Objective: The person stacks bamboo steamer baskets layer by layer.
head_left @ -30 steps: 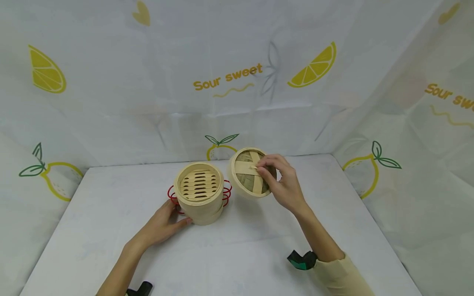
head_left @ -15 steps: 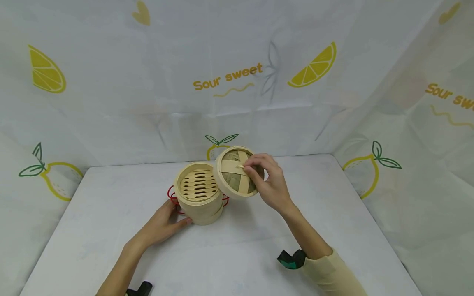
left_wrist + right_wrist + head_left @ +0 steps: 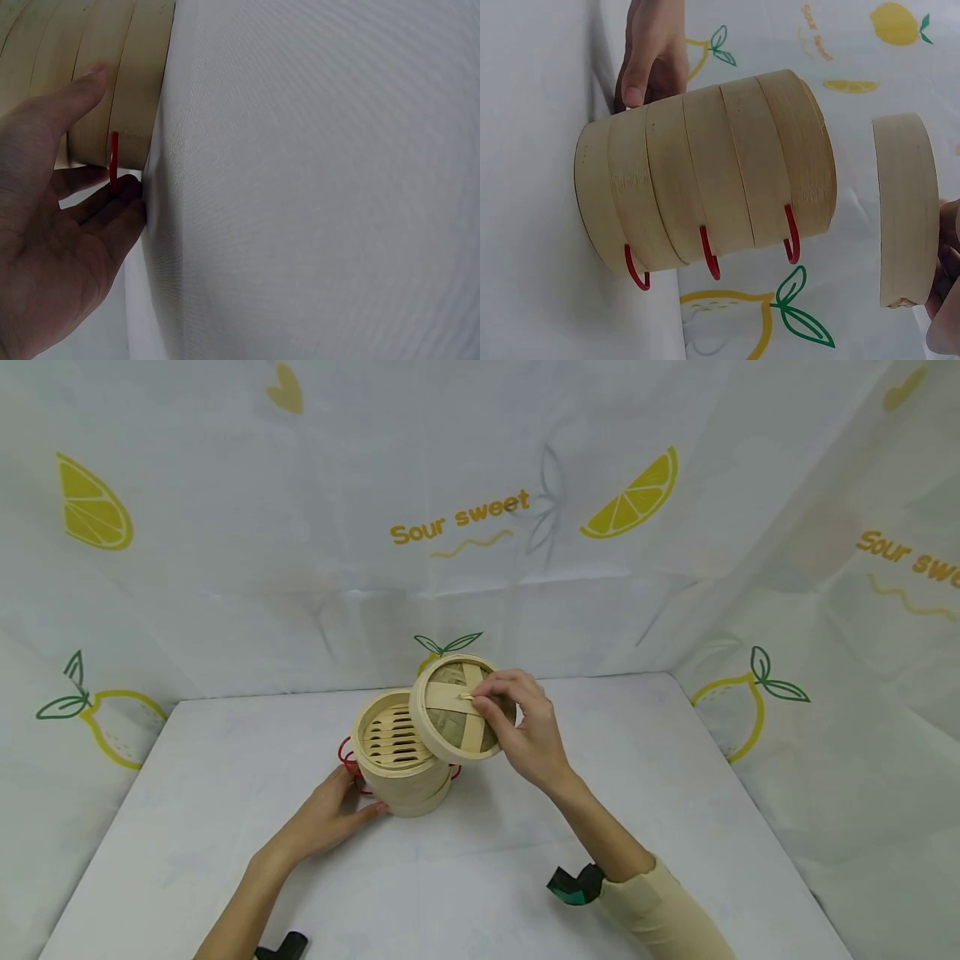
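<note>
A stack of round bamboo steamer baskets (image 3: 406,789) stands on the white table, its slatted top tier showing. Red loop handles (image 3: 711,253) stick out from its sides. Low on its left side my left hand (image 3: 330,814) holds the stack, thumb in front and fingers curled behind, by a red loop (image 3: 114,161). My right hand (image 3: 528,731) pinches the small loop on top of the woven bamboo lid (image 3: 447,727). Tilted, the lid hangs above the right part of the stack and hides some of the slats. From the right wrist view, a gap separates lid and stack.
A white cloth printed with lemons (image 3: 630,497) hangs behind and beside the table (image 3: 675,793). Black bands with blocky pieces (image 3: 576,885) sit at both wrists. The table's back edge lies just behind the stack.
My right hand has carried the lid leftward, from beside the stack to partly over its top. The left hand and the stack have stayed in place.
</note>
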Available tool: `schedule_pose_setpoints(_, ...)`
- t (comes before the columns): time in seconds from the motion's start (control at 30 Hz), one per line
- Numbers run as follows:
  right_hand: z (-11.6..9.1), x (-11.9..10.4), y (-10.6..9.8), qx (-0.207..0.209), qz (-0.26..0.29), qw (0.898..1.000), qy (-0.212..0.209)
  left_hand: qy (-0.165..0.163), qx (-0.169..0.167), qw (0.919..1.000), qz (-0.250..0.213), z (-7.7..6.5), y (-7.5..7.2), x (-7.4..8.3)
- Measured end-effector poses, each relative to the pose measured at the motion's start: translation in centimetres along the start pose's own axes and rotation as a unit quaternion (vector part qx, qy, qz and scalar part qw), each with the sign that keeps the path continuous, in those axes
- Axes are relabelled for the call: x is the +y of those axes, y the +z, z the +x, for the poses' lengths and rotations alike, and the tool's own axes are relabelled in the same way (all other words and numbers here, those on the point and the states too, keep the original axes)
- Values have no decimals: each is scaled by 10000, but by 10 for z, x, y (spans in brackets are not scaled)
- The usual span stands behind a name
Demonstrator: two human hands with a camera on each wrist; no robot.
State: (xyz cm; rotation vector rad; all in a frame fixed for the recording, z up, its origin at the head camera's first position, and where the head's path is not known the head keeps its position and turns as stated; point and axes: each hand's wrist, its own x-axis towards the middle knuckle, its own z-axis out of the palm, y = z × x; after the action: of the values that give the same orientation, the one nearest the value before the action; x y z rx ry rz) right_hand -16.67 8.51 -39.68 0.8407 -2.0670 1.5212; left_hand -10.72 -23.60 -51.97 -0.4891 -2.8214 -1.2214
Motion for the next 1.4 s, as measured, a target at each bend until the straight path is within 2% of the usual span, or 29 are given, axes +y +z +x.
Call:
schedule_pose_setpoints(0.47, 6, -3, 14, -22, 43, 10000, 11, 83, 24, 10000, -46, 0, 0, -1)
schedule_pose_setpoints(1.4, 15, -13, 50, -621, -155, 9962, -591, 182, 38, 9998, -62, 0, -1, 3)
